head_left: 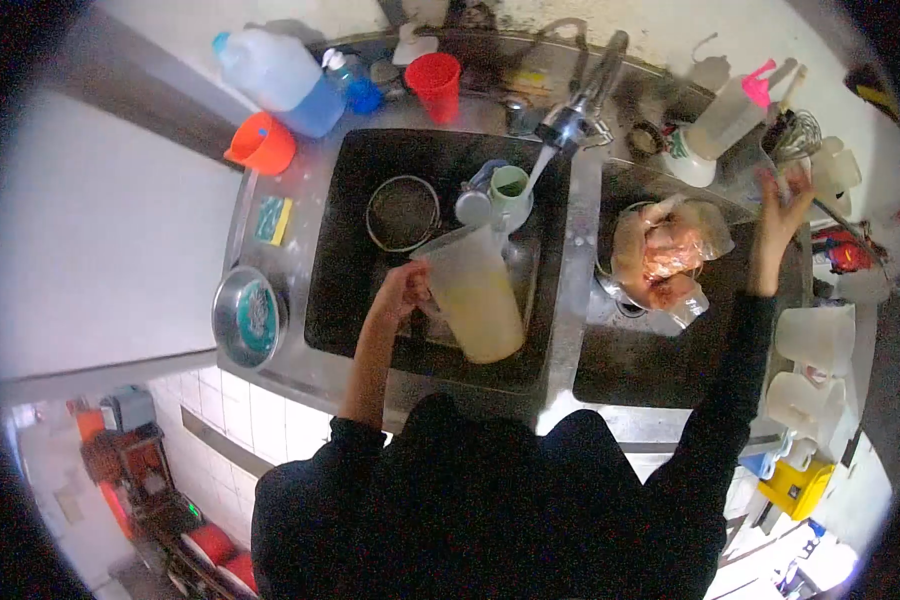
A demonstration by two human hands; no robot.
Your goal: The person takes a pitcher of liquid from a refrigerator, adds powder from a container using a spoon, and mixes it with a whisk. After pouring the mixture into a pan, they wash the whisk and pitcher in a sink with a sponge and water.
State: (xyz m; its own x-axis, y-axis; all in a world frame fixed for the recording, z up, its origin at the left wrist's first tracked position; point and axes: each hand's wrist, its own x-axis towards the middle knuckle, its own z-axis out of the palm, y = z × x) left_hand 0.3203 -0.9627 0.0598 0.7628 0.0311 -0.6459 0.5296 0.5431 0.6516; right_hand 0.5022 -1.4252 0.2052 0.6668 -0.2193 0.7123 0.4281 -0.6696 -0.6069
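Note:
My left hand [407,288] is closed on the handle of a translucent plastic pitcher [477,310], tilted over the left sink basin, with something yellowish showing through its lower part. Just past its rim, a pale green jug [511,187] stands under the running faucet [567,128]. My right hand [788,200] reaches to the back right of the counter, fingers apart, beside a wire whisk [798,133] and a clear container. Below and left of that hand, a plastic bag of reddish meat [670,252] lies in the right basin.
A round strainer [403,213] sits in the left basin [345,320]. Along the left edge are a sponge [273,220], a metal bowl [250,318] and an orange cup [263,143]. A blue-liquid jug [280,80] and a red cup [434,85] stand behind. White containers [816,337] line the right.

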